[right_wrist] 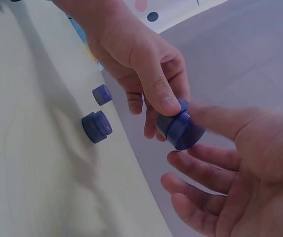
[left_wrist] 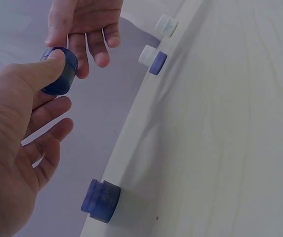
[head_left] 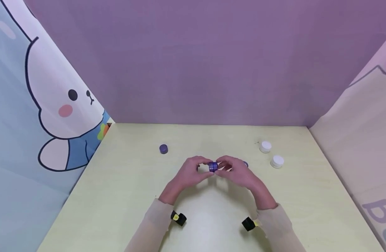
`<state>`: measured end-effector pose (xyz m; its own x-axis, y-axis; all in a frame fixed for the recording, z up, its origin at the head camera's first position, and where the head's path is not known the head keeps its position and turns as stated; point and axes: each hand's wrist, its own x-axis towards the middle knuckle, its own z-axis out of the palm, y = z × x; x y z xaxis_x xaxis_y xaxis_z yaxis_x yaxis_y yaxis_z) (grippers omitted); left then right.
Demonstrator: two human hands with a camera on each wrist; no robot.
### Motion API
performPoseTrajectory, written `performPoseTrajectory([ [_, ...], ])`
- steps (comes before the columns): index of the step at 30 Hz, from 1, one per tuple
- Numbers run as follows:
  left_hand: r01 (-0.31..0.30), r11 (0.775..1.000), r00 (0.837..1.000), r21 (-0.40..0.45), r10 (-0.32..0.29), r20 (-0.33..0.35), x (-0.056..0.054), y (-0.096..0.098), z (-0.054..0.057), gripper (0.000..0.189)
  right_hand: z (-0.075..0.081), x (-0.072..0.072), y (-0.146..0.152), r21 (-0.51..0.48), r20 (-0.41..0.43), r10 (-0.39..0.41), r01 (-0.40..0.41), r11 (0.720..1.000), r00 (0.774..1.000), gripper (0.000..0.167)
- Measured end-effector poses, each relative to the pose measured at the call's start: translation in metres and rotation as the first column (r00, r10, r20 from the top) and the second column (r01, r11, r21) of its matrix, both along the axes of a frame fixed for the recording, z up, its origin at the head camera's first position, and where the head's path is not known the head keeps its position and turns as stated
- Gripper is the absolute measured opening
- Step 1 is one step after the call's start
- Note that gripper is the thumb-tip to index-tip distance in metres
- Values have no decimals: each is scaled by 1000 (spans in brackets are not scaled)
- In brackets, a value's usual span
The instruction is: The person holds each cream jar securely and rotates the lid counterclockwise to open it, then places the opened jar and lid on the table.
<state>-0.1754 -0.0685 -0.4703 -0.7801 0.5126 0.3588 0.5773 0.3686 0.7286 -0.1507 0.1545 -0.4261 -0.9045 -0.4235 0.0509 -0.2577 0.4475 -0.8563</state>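
Note:
In the head view, both hands meet over the table around a small blue jar (head_left: 213,167) with a band round its middle. My left hand (head_left: 191,172) grips one end, its thumb lying along the side of the jar (left_wrist: 62,81) in the left wrist view. From the other side my right hand (head_left: 237,172) pinches the lid end between thumb and forefinger; its other fingers (right_wrist: 200,173) are spread loosely below. An uncapped blue jar (left_wrist: 101,201) with a threaded neck stands on the table near the left hand, mostly hidden behind it in the head view.
A small blue container (head_left: 163,149) sits at the back left of the table. Two white round jars (head_left: 265,147) (head_left: 277,161) stand at the right. A blue lid (left_wrist: 158,63) lies near them, partly behind the right hand in the head view. Cloth panels enclose the table's back and sides.

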Motion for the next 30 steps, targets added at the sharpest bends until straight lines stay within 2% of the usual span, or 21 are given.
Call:
performPoseTrajectory([
  [5, 5, 1000, 1000, -12, -5, -20, -2, 1, 2, 36, 1, 0, 0, 15, 54, -41, 40, 999, 998, 35],
  [11, -1, 1000, 1000, -15, 1, -21, -2, 0, 3, 36, 1, 0, 0, 7, 80, -9, 8, 1000, 997, 34],
  [19, 5, 1000, 1000, -2, -5, -6, -1, -1, 2, 36, 1, 1, -2, -15, 20, -3, 3, 1000, 1000, 26],
  [26, -3, 1000, 1000, -4, 3, -1, -1, -2, 2, 36, 1, -1, -3, 3, -39, -16, 17, 1000, 999, 29],
  [30, -1, 1000, 1000, -6, 1, 5, -1, -2, 3, 36, 0, -2, -2, 2, -41, -14, 14, 1000, 999, 34],
])
